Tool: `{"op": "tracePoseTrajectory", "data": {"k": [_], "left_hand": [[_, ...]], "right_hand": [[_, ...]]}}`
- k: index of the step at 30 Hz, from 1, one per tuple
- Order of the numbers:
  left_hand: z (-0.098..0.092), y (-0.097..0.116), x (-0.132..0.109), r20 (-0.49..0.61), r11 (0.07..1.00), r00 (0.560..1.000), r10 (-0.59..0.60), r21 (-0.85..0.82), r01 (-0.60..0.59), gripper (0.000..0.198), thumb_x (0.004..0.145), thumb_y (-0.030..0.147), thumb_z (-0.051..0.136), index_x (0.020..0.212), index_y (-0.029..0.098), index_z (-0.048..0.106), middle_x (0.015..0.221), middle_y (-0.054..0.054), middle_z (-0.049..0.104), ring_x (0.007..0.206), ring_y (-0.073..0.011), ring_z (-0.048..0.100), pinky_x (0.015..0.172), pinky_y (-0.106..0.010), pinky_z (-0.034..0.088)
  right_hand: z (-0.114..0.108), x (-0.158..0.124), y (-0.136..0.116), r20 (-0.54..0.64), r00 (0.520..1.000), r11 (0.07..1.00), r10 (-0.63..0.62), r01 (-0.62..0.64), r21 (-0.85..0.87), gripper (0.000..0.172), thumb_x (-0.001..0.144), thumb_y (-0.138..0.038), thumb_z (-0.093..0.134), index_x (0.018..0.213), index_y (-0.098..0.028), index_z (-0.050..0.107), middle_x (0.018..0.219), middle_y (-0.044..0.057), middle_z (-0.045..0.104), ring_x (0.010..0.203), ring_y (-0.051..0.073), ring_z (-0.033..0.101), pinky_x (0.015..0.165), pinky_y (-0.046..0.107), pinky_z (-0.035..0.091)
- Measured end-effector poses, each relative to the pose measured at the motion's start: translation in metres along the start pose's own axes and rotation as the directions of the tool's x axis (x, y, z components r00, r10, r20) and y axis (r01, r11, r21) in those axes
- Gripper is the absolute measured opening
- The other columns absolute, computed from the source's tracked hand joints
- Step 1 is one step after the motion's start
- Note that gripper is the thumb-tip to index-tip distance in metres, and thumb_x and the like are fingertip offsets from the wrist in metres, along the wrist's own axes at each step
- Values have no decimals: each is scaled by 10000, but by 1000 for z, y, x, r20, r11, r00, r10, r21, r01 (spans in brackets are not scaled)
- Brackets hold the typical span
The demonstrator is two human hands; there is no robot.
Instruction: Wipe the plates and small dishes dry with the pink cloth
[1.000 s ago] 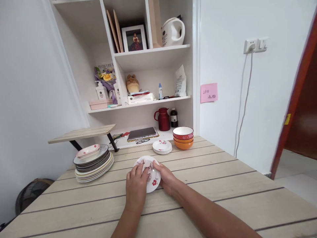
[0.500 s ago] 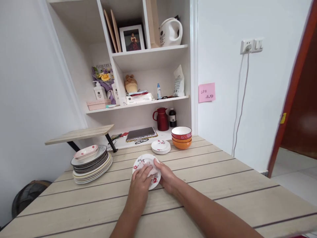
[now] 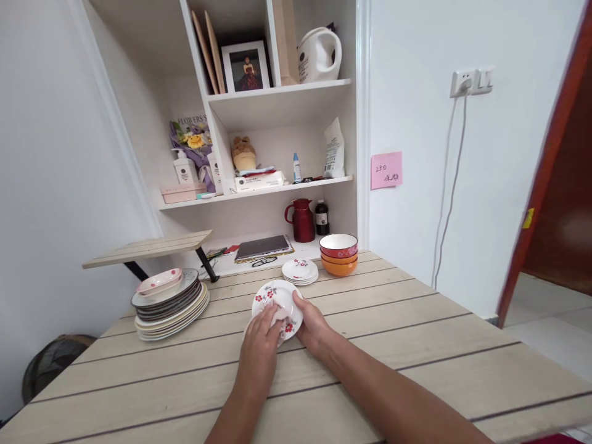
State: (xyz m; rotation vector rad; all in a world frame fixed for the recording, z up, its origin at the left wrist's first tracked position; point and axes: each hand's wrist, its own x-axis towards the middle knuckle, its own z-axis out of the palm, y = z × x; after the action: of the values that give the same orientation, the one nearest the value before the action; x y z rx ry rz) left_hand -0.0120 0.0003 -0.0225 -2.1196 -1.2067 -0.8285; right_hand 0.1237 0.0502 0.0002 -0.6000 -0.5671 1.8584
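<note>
A small white plate (image 3: 264,295) with red flowers and grey leaves is tilted over the middle of the table. My right hand (image 3: 313,325) grips its right rim, thumb on top and fingers beneath. Over the plate's face, my left hand (image 3: 261,333) presses a thin pale pink cloth (image 3: 280,312), mostly covered by the fingers. A white rim shows below the plate at lower left, seemingly another plate under it. Just behind is a short stack of matching small plates (image 3: 300,272), beside nested bowls (image 3: 339,256), red on top and orange below.
To the left stands a tall stack of plates (image 3: 171,311) topped by a pink-dotted dish (image 3: 160,282), near a small raised wooden shelf (image 3: 152,250). Behind lie a laptop (image 3: 263,246), glasses (image 3: 264,262) and a red jug (image 3: 303,221).
The flowered plate has risen slightly and shifted right in my right hand, uncovering a white rim below it. My left hand with the cloth stays on its face.
</note>
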Motion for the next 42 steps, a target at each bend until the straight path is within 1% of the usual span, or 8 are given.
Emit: {"op": "tracePoseTrajectory", "data": {"k": [5,8,14,20,27,32,38,42], "left_hand": [[-3,9,4,18,980,986,169,-109,-166,349,877,80,406,1136,187,615,1344,-87,555,1283,-211,469,1006,-432,465],[-5,8,6,9,975,982,188,-122,-186,345,878,74,390,1102,188,626,1343,-78,557,1304,-198,443,1039,-436,434],[-5,1,5,37,998,997,-65,14,64,408,857,55,384,1208,150,569,1445,-135,431,1357,-230,366,1080,-481,365],[-8,6,5,40,955,956,-290,78,286,573,881,66,373,1425,239,330,1518,-123,307,1396,-240,288,1095,-549,281],[-7,3,3,90,935,949,-301,-166,312,633,919,197,383,1490,227,110,1508,-139,321,1406,-230,259,1113,-512,280],[-2,0,-1,109,903,942,-317,-268,335,675,927,240,385,1492,226,16,1501,-158,324,1395,-242,285,1104,-508,305],[5,-1,-3,117,950,987,-107,-279,136,694,847,32,339,1469,217,94,1485,-129,362,1401,-203,274,1131,-504,263],[1,2,-1,142,966,990,-19,-254,55,563,808,21,381,1349,175,358,1470,-135,389,1393,-205,295,1112,-486,301]], "right_hand": [[-1,-4,-4,-12,998,990,56,-57,-127,388,858,-470,564,1063,-143,606,892,84,727,767,191,678,669,291,512],[-1,-6,-1,55,996,984,64,-54,-170,376,835,-478,598,1017,-150,621,882,69,724,769,179,673,662,274,503],[6,-14,10,189,978,975,88,-46,-219,414,837,-504,584,1146,-229,600,1034,48,709,849,175,669,713,284,507],[12,-19,13,251,957,959,147,-75,-273,468,853,-555,525,1174,-225,604,1104,65,695,942,203,655,801,326,490],[12,-15,6,268,951,983,152,-116,-143,497,903,-587,374,1116,-212,621,1127,65,689,993,215,641,840,349,475],[8,-11,6,233,953,976,192,-162,-144,407,872,-539,484,1052,-200,618,1005,63,714,925,219,653,806,356,484],[2,-3,9,116,987,992,114,-107,-60,180,780,-281,664,902,-222,545,743,-30,669,681,161,626,680,292,485],[1,1,9,90,989,992,119,-115,-53,179,807,-329,633,881,-196,540,725,6,663,663,175,628,675,311,493]]}}
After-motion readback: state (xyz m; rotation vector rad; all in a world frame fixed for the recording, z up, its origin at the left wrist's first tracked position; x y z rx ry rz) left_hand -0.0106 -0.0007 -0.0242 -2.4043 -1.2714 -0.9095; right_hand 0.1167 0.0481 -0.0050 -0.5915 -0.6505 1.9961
